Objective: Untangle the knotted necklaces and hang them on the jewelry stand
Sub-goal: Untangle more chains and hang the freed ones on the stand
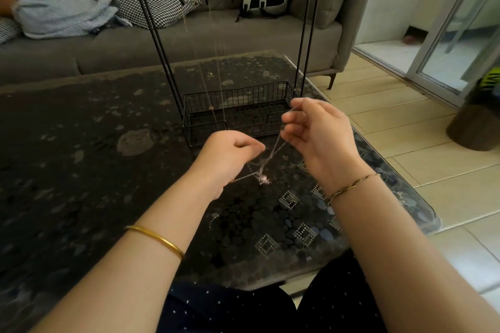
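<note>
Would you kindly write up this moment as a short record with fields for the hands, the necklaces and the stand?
left hand: pinches the tangled silver chain necklaces, low over the table
right hand: holds strands of the same tangle, higher up
knot: hangs between the hands, not yet undone
stand: black wire jewelry stand with basket base, upright on the dark pebble-patterned table
already hung: thin chains hang from the stand's top

We are looking at a matt metal wire stand (243, 105) on a glossy table (81, 143); before the stand, thin shiny metal chains (261, 174); behind it, a cloth sofa (243, 40).
</note>
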### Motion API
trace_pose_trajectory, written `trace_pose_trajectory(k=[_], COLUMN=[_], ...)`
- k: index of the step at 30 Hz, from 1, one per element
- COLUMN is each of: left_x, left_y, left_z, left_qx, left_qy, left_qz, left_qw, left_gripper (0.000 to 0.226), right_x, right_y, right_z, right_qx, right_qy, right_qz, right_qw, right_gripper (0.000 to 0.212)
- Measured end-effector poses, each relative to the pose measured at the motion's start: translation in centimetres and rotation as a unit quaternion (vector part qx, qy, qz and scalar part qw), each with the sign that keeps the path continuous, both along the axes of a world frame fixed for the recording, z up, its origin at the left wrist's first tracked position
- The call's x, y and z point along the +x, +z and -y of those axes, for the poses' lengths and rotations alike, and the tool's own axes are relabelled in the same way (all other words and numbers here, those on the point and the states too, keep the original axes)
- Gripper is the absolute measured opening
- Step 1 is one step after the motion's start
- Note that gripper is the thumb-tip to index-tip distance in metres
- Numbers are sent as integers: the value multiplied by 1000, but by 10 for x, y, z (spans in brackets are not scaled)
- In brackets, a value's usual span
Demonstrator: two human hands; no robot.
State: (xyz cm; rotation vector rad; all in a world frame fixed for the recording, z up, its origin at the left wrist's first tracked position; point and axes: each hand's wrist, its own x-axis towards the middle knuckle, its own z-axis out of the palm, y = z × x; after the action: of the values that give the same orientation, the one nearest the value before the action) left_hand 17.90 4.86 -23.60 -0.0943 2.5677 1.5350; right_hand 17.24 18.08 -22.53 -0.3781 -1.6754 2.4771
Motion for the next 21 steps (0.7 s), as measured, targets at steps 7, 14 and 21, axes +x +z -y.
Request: trace_pose_trajectory(k=[7, 14, 21], left_x=[-4, -7, -6], left_y=[-7, -2, -4], left_z=[5, 6, 9], left_qx=[-26, 132, -50], left_qy=[51, 60, -31], left_qz=[22, 106, 52], left_qw=[998, 984, 997], left_gripper=[17, 9, 2], right_x=[-1, 1, 1], right_y=[-1, 0, 0], right_z=[-5, -5, -8], right_qx=[-25, 10, 106], right_qy=[-56, -100, -117], right_qz=[30, 45, -8], right_qw=[998, 994, 987], right_gripper=[17, 21, 23])
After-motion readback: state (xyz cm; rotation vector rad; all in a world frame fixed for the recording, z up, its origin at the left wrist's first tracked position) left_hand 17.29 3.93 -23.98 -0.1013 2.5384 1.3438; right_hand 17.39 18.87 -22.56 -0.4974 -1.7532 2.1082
